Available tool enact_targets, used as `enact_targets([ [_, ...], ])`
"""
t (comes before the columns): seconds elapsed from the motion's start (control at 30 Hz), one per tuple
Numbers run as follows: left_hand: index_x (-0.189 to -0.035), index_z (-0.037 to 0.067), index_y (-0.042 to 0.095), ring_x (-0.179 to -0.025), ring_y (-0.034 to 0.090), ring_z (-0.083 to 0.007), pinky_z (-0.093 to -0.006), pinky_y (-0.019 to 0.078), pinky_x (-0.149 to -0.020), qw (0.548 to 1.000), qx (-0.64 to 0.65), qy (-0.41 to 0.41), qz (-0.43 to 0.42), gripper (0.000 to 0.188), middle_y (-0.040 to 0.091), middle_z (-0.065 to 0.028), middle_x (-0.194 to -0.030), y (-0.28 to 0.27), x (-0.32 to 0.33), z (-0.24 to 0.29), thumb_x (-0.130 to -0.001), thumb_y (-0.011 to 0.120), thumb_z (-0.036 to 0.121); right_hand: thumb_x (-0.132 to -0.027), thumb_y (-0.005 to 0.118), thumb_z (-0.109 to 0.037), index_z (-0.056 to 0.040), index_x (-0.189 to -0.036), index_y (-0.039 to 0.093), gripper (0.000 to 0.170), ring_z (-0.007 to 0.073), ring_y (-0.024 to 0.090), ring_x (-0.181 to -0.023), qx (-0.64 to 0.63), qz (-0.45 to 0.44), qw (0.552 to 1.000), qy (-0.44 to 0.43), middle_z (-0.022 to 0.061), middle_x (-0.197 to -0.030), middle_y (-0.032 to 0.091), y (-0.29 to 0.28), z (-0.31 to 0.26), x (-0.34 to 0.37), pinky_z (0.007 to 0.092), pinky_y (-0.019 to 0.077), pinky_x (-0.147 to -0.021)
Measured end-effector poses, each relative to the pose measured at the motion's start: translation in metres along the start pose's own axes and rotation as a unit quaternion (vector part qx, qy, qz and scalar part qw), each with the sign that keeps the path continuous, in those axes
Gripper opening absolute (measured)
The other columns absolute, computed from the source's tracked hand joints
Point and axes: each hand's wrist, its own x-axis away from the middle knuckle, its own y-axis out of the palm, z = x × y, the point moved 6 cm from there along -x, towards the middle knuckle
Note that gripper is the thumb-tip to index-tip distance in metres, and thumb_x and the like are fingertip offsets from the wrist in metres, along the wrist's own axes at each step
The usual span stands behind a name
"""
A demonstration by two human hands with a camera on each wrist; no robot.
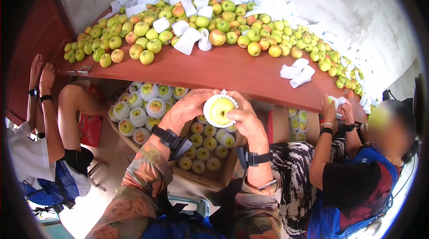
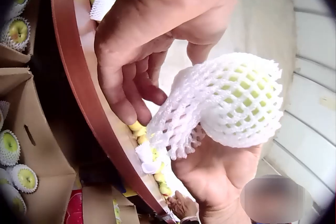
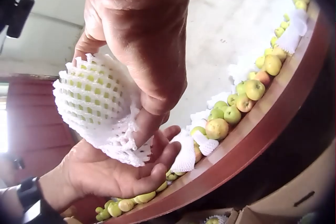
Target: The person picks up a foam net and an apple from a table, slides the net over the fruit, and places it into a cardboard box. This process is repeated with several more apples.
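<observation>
A yellow-green apple (image 1: 220, 110) in a white foam net is held up between both hands. My right hand (image 1: 246, 118) grips it, thumb across the apple's bare face. In the right wrist view, fingers of my right hand (image 3: 142, 35) also reach round the netted apple (image 3: 89, 98) to the net's loose end. My left hand (image 1: 190, 107) is at the other side; in the left wrist view my left hand (image 2: 163, 19) has loosely bent fingers beside the net's narrow tail (image 2: 176, 129), with the netted apple (image 2: 244, 100) beyond.
Loose apples (image 1: 154, 46) and white foam nets (image 1: 187, 41) are heaped along the red table (image 1: 214, 67). Below its edge stand cardboard boxes of netted apples (image 1: 155, 108). One person (image 1: 357, 176) sits at the right with a netted apple, another (image 1: 53, 149) at the left.
</observation>
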Motion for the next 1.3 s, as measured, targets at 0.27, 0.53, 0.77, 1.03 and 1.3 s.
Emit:
enact_targets([
  [0.27,-0.101,0.002,0.065,-0.081,0.064,-0.0113,-0.0272,0.0528,-0.075,0.997,-0.049,-0.007,-0.051,0.022,0.068,-0.0024,-0.096,-0.009,-0.001,0.001,-0.092,0.065,0.021,-0.069,0.075,-0.012,-0.0058,-0.116,0.052,0.053,0.0157,0.055,-0.105,-0.008,-0.024,0.999,0.032,0.0033,-0.110,0.056,0.002,0.002,0.002,0.0311,0.0459,-0.092],
  [0.53,-0.098,0.007,0.064,-0.077,0.059,-0.0059,-0.0213,0.0480,-0.067,0.986,-0.129,0.049,0.089,0.010,0.065,0.0019,-0.090,0.004,0.008,0.022,-0.094,0.061,0.016,-0.070,0.075,-0.012,-0.0044,-0.119,0.051,0.055,0.0157,0.058,-0.104,0.006,0.060,0.998,-0.021,0.0057,-0.112,0.057,-0.015,0.000,-0.003,0.0295,0.0495,-0.089],
  [0.77,-0.100,0.006,0.063,-0.068,0.056,-0.0038,-0.0197,0.0464,-0.060,0.978,-0.171,0.053,0.110,0.013,0.062,0.0028,-0.085,0.009,0.012,0.023,-0.095,0.059,0.017,-0.074,0.072,-0.004,-0.0031,-0.119,0.049,0.051,0.0170,0.059,-0.104,-0.003,0.123,0.988,-0.092,0.0077,-0.114,0.057,-0.021,-0.005,-0.003,0.0314,0.0510,-0.090],
  [1.03,-0.109,0.005,0.061,-0.080,0.061,-0.0095,-0.0274,0.0526,-0.074,0.965,-0.172,0.133,0.149,0.026,0.064,-0.0021,-0.094,0.004,0.014,0.024,-0.096,0.058,0.027,-0.075,0.070,0.002,-0.0020,-0.123,0.048,0.053,0.0174,0.057,-0.107,0.026,0.140,0.985,-0.100,0.0092,-0.117,0.057,-0.024,-0.004,-0.004,0.0311,0.0486,-0.094],
  [1.3,-0.126,0.009,0.053,-0.107,0.061,-0.0178,-0.0391,0.0518,-0.090,0.998,0.013,0.037,0.048,0.047,0.062,-0.0055,-0.118,0.028,0.006,0.000,-0.096,0.055,0.045,-0.080,0.070,-0.008,-0.0013,-0.124,0.049,0.049,0.0172,0.056,-0.109,0.107,0.112,0.986,-0.067,0.0090,-0.116,0.058,-0.015,0.002,-0.009,0.0312,0.0454,-0.095],
])
